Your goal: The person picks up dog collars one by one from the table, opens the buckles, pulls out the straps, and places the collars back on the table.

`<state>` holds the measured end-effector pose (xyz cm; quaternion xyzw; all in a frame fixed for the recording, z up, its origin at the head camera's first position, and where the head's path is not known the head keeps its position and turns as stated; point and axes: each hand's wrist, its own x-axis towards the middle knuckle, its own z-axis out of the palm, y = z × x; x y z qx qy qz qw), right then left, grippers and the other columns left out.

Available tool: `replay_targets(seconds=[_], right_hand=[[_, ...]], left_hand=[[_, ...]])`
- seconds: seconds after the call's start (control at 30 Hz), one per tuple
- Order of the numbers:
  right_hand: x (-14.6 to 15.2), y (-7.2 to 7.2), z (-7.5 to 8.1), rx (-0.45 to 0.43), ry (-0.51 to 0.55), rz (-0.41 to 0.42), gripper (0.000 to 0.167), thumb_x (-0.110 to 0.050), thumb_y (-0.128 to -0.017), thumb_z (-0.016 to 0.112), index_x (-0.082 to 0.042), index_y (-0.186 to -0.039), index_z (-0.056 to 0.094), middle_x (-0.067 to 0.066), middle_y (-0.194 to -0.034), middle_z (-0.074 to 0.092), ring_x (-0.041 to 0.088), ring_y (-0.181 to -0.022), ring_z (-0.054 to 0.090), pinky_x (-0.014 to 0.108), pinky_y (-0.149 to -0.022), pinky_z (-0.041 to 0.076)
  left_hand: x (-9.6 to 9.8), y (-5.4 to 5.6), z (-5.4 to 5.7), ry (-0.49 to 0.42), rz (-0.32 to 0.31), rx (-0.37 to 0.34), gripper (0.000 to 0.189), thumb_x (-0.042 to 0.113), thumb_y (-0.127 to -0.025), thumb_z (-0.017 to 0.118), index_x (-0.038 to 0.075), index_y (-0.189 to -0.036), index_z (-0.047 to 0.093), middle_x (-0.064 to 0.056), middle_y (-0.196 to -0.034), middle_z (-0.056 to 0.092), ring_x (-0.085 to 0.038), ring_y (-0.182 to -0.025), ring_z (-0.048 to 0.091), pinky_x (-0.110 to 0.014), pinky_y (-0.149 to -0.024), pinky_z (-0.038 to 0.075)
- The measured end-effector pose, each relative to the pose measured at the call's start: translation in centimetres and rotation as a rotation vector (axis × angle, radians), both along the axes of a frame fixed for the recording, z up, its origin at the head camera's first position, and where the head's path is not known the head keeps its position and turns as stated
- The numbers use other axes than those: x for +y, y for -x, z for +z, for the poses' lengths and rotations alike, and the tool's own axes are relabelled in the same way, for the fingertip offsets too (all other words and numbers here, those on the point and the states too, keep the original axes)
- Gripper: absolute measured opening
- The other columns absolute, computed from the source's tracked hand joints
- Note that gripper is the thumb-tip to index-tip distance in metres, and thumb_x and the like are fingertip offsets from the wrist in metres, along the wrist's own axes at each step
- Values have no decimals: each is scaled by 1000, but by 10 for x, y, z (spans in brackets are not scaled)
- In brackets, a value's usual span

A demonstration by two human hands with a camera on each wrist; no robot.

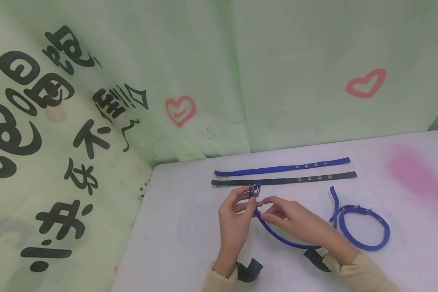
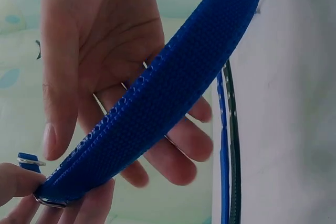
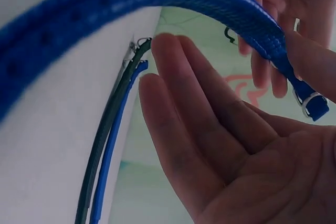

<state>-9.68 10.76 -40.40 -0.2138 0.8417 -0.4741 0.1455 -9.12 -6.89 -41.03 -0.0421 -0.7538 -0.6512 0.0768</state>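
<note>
Beside its metal buckle (image 1: 255, 190), a blue woven collar (image 1: 277, 237) is pinched between the thumb and fingers of my left hand (image 1: 235, 217). The rest of the collar curves down and right below my right hand (image 1: 295, 219). In the right wrist view, my right hand (image 3: 252, 150) has its fingers extended and palm exposed. Its thumb (image 3: 310, 61) overlaps the collar near the buckle end. The left wrist view shows the blue band (image 2: 157, 93) passing in front of the right hand's spread fingers (image 2: 178, 166).
Farther back, a blue collar (image 1: 281, 168) and a dark collar (image 1: 284, 180), both with eyelets, lie straight on the white tabletop (image 1: 168, 227). A blue collar fastened into a loop (image 1: 385, 231) lies at the right. A printed curtain (image 1: 277, 101) hangs behind the table.
</note>
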Motion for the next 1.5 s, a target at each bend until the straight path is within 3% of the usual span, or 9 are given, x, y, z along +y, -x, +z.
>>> replay_targets(seconds=[0.17,0.3,0.47,0.7,0.83,1.1,1.5], right_hand=[[-4,3,-6,34,33,78,36,-30,-101,58,-1,-122,65,-5,-92,73,4,-83,66,26,-79,58],[-6,4,-5,61,58,104,25,-26,-100,59,-6,-107,71,-6,-87,72,2,-77,62,23,-74,57],[-8,4,-6,82,33,60,21,-31,-97,64,-12,-97,73,-12,-82,70,0,-75,61,22,-70,55],[-7,5,-6,64,-9,-2,27,-40,-93,67,-14,-95,74,-14,-77,68,1,-72,60,22,-66,53],[-7,6,-5,60,-34,-19,25,-39,-92,68,-15,-95,74,-13,-76,67,2,-71,59,22,-64,52],[-4,6,-4,49,-37,-35,22,-36,-91,71,-14,-93,72,-10,-75,68,4,-69,59,22,-62,52],[0,9,-7,39,-22,-41,22,-35,-91,71,-13,-93,70,-6,-76,69,6,-69,60,23,-62,52]], left_hand=[[0,0,0,-17,-6,6,24,12,-95,67,14,-119,65,-7,-107,73,-17,-84,75,-27,-74,61],[-1,1,0,-19,4,17,22,13,-96,67,13,-118,64,-7,-107,73,-17,-83,75,-27,-75,60],[-3,3,-1,-4,65,65,18,14,-93,70,11,-110,67,-6,-102,73,-17,-81,75,-27,-75,61],[-9,4,-2,54,141,133,16,23,-90,75,12,-101,72,-1,-97,74,-14,-90,72,-29,-82,60],[-10,4,-1,57,167,115,20,29,-89,76,13,-100,74,0,-95,75,-14,-89,71,-32,-80,61],[-10,5,-4,5,186,67,25,34,-88,76,12,-101,74,-2,-92,75,-13,-79,73,-27,-76,61],[-12,7,-2,-77,171,21,27,30,-89,75,7,-103,74,-7,-92,76,-16,-76,74,-28,-71,61]])
